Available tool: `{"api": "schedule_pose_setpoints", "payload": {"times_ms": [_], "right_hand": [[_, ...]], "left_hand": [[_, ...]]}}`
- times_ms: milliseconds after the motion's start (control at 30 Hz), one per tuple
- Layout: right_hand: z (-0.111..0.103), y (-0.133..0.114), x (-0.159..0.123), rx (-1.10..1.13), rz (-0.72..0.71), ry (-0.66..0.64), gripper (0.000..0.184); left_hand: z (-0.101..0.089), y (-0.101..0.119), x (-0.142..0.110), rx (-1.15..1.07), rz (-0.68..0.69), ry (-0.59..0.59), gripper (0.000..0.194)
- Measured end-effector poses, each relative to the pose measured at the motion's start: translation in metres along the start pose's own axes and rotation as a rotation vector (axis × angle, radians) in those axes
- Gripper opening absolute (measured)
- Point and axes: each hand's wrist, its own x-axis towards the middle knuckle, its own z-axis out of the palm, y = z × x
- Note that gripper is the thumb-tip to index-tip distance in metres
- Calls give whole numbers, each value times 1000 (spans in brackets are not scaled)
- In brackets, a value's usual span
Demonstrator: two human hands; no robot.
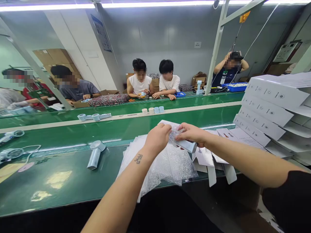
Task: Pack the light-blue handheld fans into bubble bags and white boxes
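Note:
My right hand (190, 133) grips a light-blue handheld fan (189, 146), its handle end pointing right and toward me. Clear bubble wrap (172, 135) covers part of the fan's other end. Close beside it, my left hand (159, 135) is closed with its fingertips pinching the wrap. Below both hands lies a fanned stack of clear bubble bags (167, 163) on the green bench. Another light-blue handheld fan (95, 155) rests on the bench to the left. The wrapped end is partly hidden by my fingers.
Flattened white boxes (205, 158) overhang the bench edge at right, beside a tall stack of white cartons (264, 113). More fans (94, 116) and small round parts (153, 110) stand on the conveyor ledge. Several people work across the line. A metal post (215, 58) rises at right.

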Motion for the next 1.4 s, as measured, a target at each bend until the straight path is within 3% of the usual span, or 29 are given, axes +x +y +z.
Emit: {"api": "schedule_pose_setpoints", "payload": {"times_ms": [133, 200, 267, 433, 533, 600, 667, 767, 833, 900, 1000, 1167, 1267, 1400], "right_hand": [[0, -37, 9, -188, 90, -172, 23], [-4, -57, 12, -236, 148, -282, 23], [-8, -77, 14, -264, 178, -333, 29], [-13, -132, 21, -511, 98, -241, 37], [-12, -164, 32, -733, -75, -94, 34], [-13, -179, 43, -828, -214, -46, 30], [-15, -189, 55, -900, -305, -38, 32], [-12, -191, 65, -998, -297, -66, 37], [-6, -186, 66, -1075, -258, -137, 38], [1, -180, 63, -1132, -256, -207, 39], [7, -172, 55, -1112, -371, -170, 36], [2, -154, 45, -1138, -727, -23, 30], [-7, -137, 44, -1171, -852, -27, 35], [-19, -115, 38, -1178, -924, -66, 72]], "left_hand": [[-31, -9, 31, -50, 127, -133, 29], [-45, -13, 44, -106, 101, -270, 20], [-53, -15, 52, -186, 36, -333, 18], [-55, -7, 55, -575, -85, -54, 22], [-55, -7, 56, -757, -99, 178, 22], [-58, -12, 58, -853, -45, 197, 24], [-60, -20, 58, -946, -36, 35, 34], [-54, -28, 55, -1042, -112, -305, 58], [-42, -30, 53, -1077, -142, -375, 51], [-27, -30, 52, -1131, -172, -276, 35], [-8, -28, 56, -1305, -253, 30, 29], [-11, -11, 74, -1562, -291, 555, 13], [-22, 0, 84, -1564, -305, 711, 9], [-25, 9, 93, -1508, -364, 797, 17]]}}
